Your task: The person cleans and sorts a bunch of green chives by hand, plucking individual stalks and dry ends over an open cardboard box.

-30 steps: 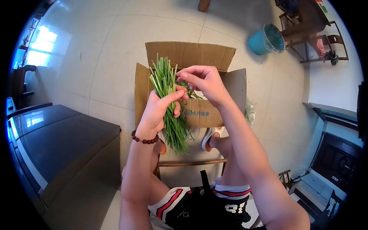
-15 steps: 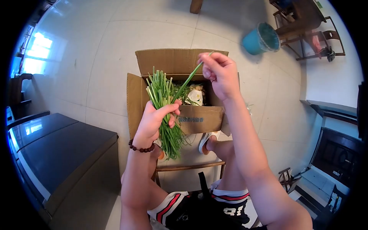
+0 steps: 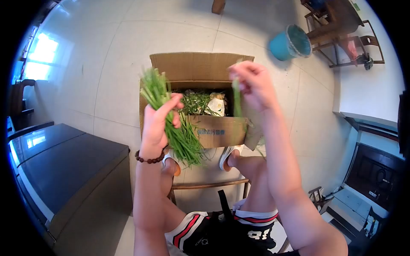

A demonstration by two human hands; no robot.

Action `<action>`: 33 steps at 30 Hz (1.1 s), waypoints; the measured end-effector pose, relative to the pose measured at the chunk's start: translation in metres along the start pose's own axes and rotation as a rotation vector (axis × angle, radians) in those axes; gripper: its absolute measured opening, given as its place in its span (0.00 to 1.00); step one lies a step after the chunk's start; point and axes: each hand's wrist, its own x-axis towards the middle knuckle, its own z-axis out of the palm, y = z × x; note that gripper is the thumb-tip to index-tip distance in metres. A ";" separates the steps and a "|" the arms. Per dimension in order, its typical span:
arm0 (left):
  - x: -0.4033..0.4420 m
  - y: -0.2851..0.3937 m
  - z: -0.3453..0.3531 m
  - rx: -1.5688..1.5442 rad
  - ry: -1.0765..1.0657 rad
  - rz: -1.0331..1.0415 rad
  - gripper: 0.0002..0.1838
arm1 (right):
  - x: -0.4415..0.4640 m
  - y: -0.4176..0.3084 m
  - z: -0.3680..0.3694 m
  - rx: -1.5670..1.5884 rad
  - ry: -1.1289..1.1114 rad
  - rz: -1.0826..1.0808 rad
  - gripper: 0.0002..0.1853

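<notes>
A thick bunch of long green stalks (image 3: 183,141) is gripped in my left hand (image 3: 160,121), cut ends up and left, leafy ends hanging down toward my feet. My right hand (image 3: 256,87) is pinched on a loose green stalk (image 3: 237,100), which dangles blurred over the right part of the open cardboard box (image 3: 222,131). Inside the box lie tangled green scraps (image 3: 194,102) and a white packet (image 3: 216,105). The two hands are well apart, both above the box.
A blue bucket (image 3: 282,46) with a clear liner stands at the upper right, beside a dark wooden table (image 3: 337,23) and chair. At the left is a large dark cabinet (image 3: 55,149). My feet are just below the box, near a wooden bar (image 3: 209,184).
My right hand has drawn one stalk out of the bunch and moved it to the right. My left hand has shifted left with the bunch, which now tilts more.
</notes>
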 end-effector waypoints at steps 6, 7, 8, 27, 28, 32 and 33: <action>-0.004 -0.009 0.026 0.042 -0.188 -0.029 0.15 | 0.001 0.025 0.051 -0.193 -0.129 0.122 0.07; -0.003 -0.009 0.027 0.090 -0.195 -0.032 0.14 | 0.000 0.024 0.054 -0.202 -0.128 0.131 0.08; -0.003 -0.009 0.027 0.138 -0.202 -0.037 0.14 | 0.002 0.028 0.054 -0.188 -0.149 0.117 0.08; 0.008 -0.007 0.003 -0.299 -0.082 -0.066 0.17 | -0.015 0.027 0.059 -0.234 -0.524 0.317 0.12; 0.008 -0.007 0.002 -0.303 -0.098 -0.058 0.17 | -0.017 0.024 0.062 -0.248 -0.522 0.331 0.10; 0.011 -0.005 0.002 -0.274 0.005 0.035 0.18 | -0.017 0.024 0.058 -0.280 -0.514 0.350 0.10; 0.011 -0.005 0.002 -0.275 0.006 0.036 0.18 | -0.017 0.023 0.057 -0.297 -0.503 0.352 0.10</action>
